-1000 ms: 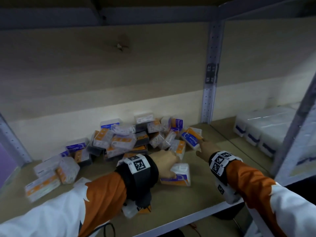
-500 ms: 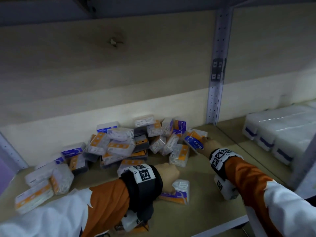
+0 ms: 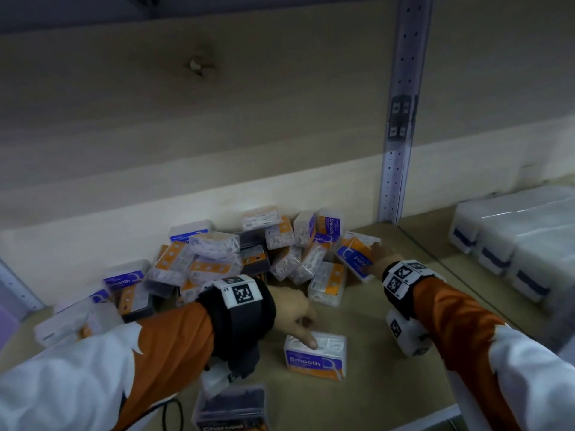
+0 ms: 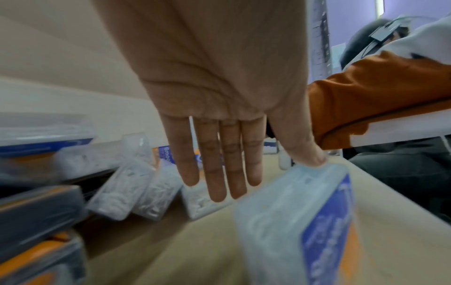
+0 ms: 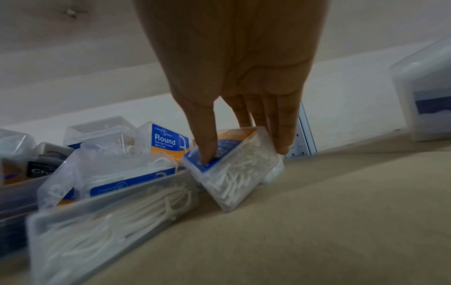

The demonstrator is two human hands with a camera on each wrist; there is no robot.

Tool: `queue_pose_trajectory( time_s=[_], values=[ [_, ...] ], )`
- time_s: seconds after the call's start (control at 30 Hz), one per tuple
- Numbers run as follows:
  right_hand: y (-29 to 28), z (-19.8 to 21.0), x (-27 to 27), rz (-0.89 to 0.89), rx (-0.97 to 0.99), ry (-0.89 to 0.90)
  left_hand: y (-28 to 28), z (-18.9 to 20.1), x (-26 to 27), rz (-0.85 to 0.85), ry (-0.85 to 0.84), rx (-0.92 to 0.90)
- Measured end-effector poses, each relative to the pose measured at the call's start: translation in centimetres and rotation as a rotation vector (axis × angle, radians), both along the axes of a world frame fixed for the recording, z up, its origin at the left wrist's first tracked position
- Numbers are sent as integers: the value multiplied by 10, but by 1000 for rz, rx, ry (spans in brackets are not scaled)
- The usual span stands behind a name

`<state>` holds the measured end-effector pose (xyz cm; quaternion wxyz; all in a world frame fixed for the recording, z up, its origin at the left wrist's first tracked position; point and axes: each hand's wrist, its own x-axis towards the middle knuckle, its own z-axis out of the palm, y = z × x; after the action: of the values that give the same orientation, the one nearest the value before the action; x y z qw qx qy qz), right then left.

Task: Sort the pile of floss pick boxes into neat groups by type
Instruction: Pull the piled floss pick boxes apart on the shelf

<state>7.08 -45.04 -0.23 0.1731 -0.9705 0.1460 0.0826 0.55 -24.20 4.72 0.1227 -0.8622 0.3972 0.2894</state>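
A jumbled pile of floss pick boxes [image 3: 217, 256] lies against the back wall of the shelf, with orange, blue and dark labels. One blue-and-orange "Smooth" box [image 3: 314, 357] [image 4: 292, 221] lies apart, in front of the pile. My left hand [image 3: 298, 321] [image 4: 256, 173] hovers over it with straight fingers, only the thumb tip touching its top. At the pile's right end my right hand [image 3: 373, 256] [image 5: 244, 152] pinches a tilted "Round" box [image 3: 353, 256] [image 5: 234, 173], thumb on its blue label and fingers on the far side.
A dark "Charcoal" box [image 3: 230, 409] lies near the shelf's front edge under my left forearm. White containers [image 3: 513, 244] with blue bands fill the neighbouring bay on the right, beyond a metal upright [image 3: 401, 119]. Bare shelf board [image 3: 389, 384] shows between the hands.
My left hand has lifted off the Smooth box and straightened, leaving only the thumb on it. My right hand has closed round the Round box at the pile's edge.
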Motion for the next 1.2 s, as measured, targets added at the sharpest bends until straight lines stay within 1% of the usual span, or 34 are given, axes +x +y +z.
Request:
queue_pose_trajectory(
  time_s=[0.13, 0.27, 0.33, 0.43, 0.53, 0.6, 0.7, 0.83, 0.93, 1.07, 1.2],
  values=[
    [-2, -2, 1, -26, 26, 1, 23, 2, 19, 18, -87, 53],
    [-2, -2, 0, -40, 50, -3, 53, -3, 37, 103, -153, 157],
    [-2, -1, -1, -42, 62, -1, 64, -5, 41, 127, -160, 190],
    [-2, -1, 0, -46, 81, 4, 74, -10, 45, 185, -128, 181],
    [-2, -1, 1, -59, 90, 0, 78, -14, 46, 246, -152, 153],
    [-3, -1, 3, -68, 99, -3, 76, -17, 48, 233, -163, 155],
    [-5, 1, 3, -90, 114, 4, 71, -19, 46, 178, -198, 205],
    [-10, 5, 3, -80, 87, -39, 70, -20, 44, 148, -231, 237],
    [-10, 5, 4, -47, 30, -41, 73, -18, 46, 159, -215, 223],
    [-9, -1, 5, -7, -45, -23, 76, -15, 50, 224, -164, 142],
    [-8, 0, 4, 18, -79, -25, 74, -12, 53, 322, -70, 138]
  ],
)
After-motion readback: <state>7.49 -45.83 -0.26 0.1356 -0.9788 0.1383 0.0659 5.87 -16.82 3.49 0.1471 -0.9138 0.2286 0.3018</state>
